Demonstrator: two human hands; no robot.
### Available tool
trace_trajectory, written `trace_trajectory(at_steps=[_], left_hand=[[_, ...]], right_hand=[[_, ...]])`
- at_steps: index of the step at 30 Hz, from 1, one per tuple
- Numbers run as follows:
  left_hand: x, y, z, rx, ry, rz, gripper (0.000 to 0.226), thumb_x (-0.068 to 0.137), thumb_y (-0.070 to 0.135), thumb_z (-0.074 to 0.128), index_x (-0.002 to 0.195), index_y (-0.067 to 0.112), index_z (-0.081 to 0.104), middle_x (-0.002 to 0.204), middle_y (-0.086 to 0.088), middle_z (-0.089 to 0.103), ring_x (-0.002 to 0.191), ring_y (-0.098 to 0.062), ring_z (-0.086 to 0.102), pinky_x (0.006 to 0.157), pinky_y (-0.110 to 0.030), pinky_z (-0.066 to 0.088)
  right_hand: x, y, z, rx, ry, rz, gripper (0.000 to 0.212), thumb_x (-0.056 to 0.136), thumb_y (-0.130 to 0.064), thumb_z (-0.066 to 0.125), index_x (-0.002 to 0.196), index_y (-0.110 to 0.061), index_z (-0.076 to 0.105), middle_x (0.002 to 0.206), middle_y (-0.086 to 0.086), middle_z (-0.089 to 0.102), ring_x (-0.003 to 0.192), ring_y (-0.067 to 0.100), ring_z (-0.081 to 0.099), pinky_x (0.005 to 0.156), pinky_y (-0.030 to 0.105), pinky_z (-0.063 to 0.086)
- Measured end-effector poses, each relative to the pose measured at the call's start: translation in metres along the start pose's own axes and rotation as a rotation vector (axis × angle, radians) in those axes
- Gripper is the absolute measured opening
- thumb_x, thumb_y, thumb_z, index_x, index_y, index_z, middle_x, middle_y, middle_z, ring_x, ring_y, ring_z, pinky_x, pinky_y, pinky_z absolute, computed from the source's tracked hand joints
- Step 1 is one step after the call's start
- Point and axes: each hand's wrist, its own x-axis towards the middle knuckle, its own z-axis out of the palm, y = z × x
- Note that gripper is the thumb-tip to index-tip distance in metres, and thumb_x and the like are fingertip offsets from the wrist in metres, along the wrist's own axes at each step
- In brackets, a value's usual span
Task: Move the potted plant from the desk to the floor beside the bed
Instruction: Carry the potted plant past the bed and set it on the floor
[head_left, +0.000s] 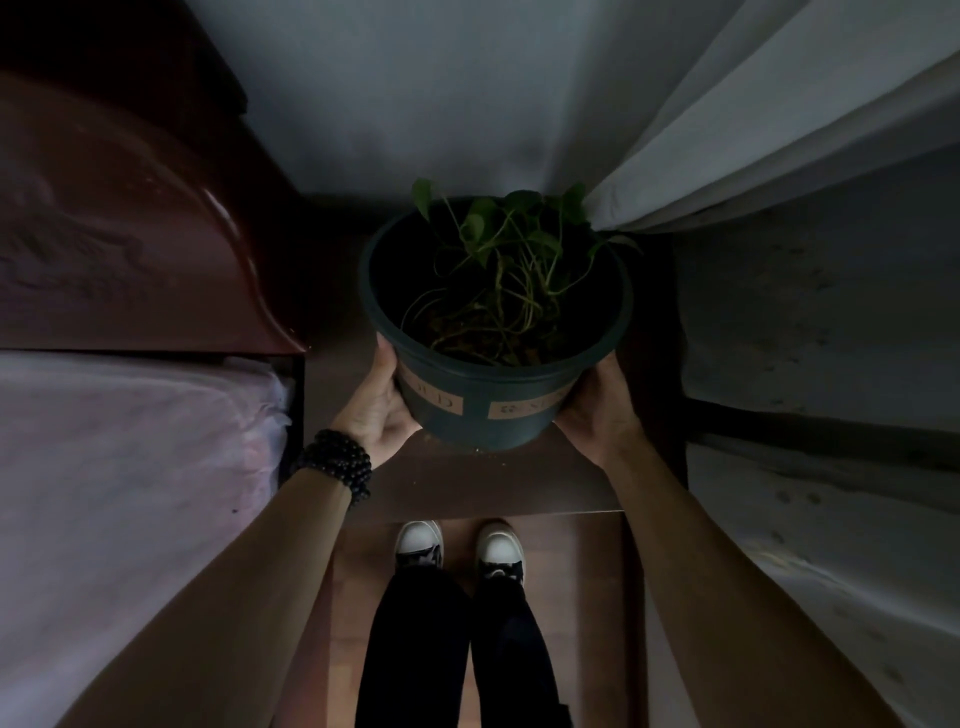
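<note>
A dark green plastic pot (483, 400) with tan labels holds a thin leafy plant (511, 244) with trailing stems. Both hands grip it from the sides. My left hand (376, 408), with a dark bead bracelet on its wrist, presses the pot's left wall. My right hand (597, 408) holds the right wall. The pot is over a dark brown desk surface (467, 483); I cannot tell whether its base touches it. Bits of soil lie on the surface by the pot's base.
A bed with a pale sheet (130, 467) and a dark wooden headboard (130, 234) fills the left. A light curtain (779, 130) hangs at the upper right, beside a grey wall (831, 312). My legs and white shoes (460, 545) stand on brown wooden floor between them.
</note>
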Motion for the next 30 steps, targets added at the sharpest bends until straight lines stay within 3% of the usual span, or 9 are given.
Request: trace_trajectory(at_steps=[6,10,12,14,16,18,20,24,30], left_hand=[[-0.009,0.0,-0.002,0.033,0.08,0.001,0.06,0.107,0.063,0.029,0.151,0.029,0.052,0.143,0.007,0.072,0.134,-0.013,0.065,0.102,-0.038,0.055],[-0.023,0.005,-0.002,0.003,0.175,0.064,0.031,0.114,0.033,0.034,0.119,0.031,0.064,0.109,0.011,0.082,0.096,-0.001,0.079,0.085,-0.029,0.053],[-0.035,0.01,0.001,-0.075,0.187,0.089,0.038,0.108,0.043,0.043,0.132,0.023,0.065,0.128,0.0,0.075,0.112,-0.011,0.076,0.098,-0.034,0.053],[-0.044,0.009,0.001,-0.174,0.105,0.073,0.066,0.105,0.063,0.033,0.152,0.022,0.055,0.151,-0.007,0.065,0.138,-0.023,0.061,0.117,-0.043,0.044],[-0.049,0.007,0.002,-0.27,0.043,0.078,0.075,0.104,0.07,0.024,0.153,0.022,0.054,0.155,-0.009,0.062,0.146,-0.028,0.054,0.121,-0.049,0.038],[-0.052,0.0,0.002,-0.351,0.021,0.113,0.072,0.106,0.068,0.022,0.145,0.023,0.063,0.151,-0.008,0.065,0.145,-0.028,0.055,0.121,-0.05,0.04],[-0.054,-0.006,0.001,-0.371,0.025,0.127,0.07,0.107,0.067,0.022,0.139,0.026,0.068,0.146,-0.006,0.069,0.142,-0.027,0.059,0.116,-0.049,0.046],[-0.058,-0.013,0.002,-0.387,0.015,0.132,0.069,0.104,0.068,0.026,0.149,0.027,0.058,0.151,-0.007,0.065,0.143,-0.029,0.057,0.108,-0.049,0.055],[-0.061,-0.014,0.005,-0.369,0.049,0.116,0.068,0.106,0.066,0.023,0.139,0.028,0.069,0.147,-0.005,0.069,0.138,-0.026,0.062,0.103,-0.046,0.059]], right_hand=[[-0.003,0.003,0.002,0.028,-0.062,-0.065,0.048,0.107,-0.047,0.035,0.123,-0.03,0.077,0.131,-0.003,0.076,0.126,0.016,0.067,0.093,0.027,0.058],[-0.015,0.008,0.006,0.021,0.004,-0.099,0.039,0.098,-0.033,0.047,0.125,-0.022,0.072,0.118,-0.002,0.08,0.116,0.016,0.071,0.086,0.026,0.059],[-0.02,0.015,0.007,0.038,0.043,-0.088,0.04,0.094,-0.034,0.045,0.114,-0.022,0.078,0.114,0.002,0.08,0.114,0.02,0.07,0.09,0.03,0.057],[-0.027,0.021,0.005,0.075,0.057,-0.057,0.044,0.099,-0.037,0.039,0.107,-0.019,0.078,0.11,0.008,0.076,0.112,0.027,0.067,0.093,0.035,0.054],[-0.033,0.024,0.003,0.106,0.063,-0.047,0.049,0.103,-0.038,0.032,0.095,-0.019,0.076,0.095,0.009,0.072,0.101,0.027,0.065,0.085,0.034,0.053],[-0.036,0.026,0.001,0.105,0.046,-0.047,0.055,0.104,-0.044,0.031,0.094,-0.021,0.08,0.094,0.008,0.075,0.099,0.026,0.069,0.085,0.032,0.055],[-0.037,0.025,0.001,0.093,0.046,-0.04,0.056,0.103,-0.051,0.032,0.106,-0.023,0.08,0.108,0.01,0.076,0.111,0.028,0.068,0.092,0.036,0.054],[-0.037,0.025,-0.001,0.103,0.059,-0.035,0.06,0.099,-0.067,0.034,0.129,-0.031,0.072,0.14,0.008,0.069,0.134,0.028,0.061,0.112,0.044,0.046],[-0.038,0.028,-0.003,0.11,0.051,-0.013,0.063,0.094,-0.077,0.036,0.123,-0.039,0.075,0.138,0.003,0.072,0.135,0.026,0.059,0.115,0.047,0.044]])
